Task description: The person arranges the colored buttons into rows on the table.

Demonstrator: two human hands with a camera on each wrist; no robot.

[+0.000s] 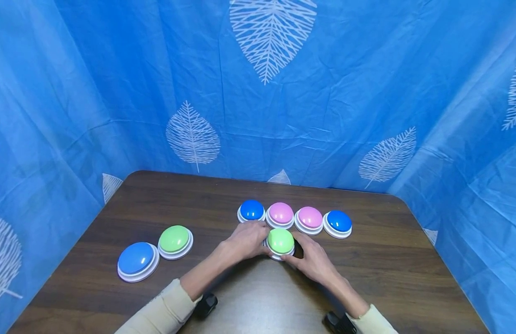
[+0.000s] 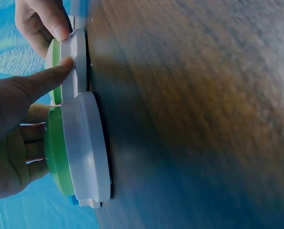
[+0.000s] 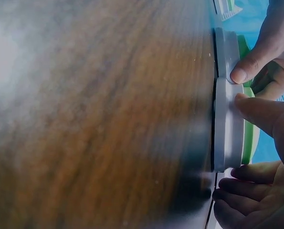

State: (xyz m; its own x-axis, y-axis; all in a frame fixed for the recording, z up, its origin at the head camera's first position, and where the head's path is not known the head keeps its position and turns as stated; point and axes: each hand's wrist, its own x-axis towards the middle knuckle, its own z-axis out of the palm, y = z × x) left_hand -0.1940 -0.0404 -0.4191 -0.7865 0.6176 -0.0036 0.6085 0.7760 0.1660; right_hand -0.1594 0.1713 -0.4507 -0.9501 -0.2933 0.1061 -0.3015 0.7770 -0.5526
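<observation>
Both hands are at a round green-domed buzzer button (image 1: 281, 241) with a white base, in the middle of the table. My right hand (image 1: 314, 260) holds it from the right, thumb on the front of the base and fingers at the side and back. The left hand (image 1: 247, 239) reaches in from the left, its thumb on the base's front too. Under the left hand, hidden in the head view, a second green buzzer button (image 2: 58, 148) sits against the first; the left fingers lie behind its dome in the left wrist view.
Behind the hands stands a row: a blue button (image 1: 251, 210), two pink buttons (image 1: 280, 213) and another blue button (image 1: 339, 221). At the left of the table are a larger blue button (image 1: 136, 258) and a green button (image 1: 174, 239). A blue leaf-print curtain (image 1: 283, 116) surrounds the table.
</observation>
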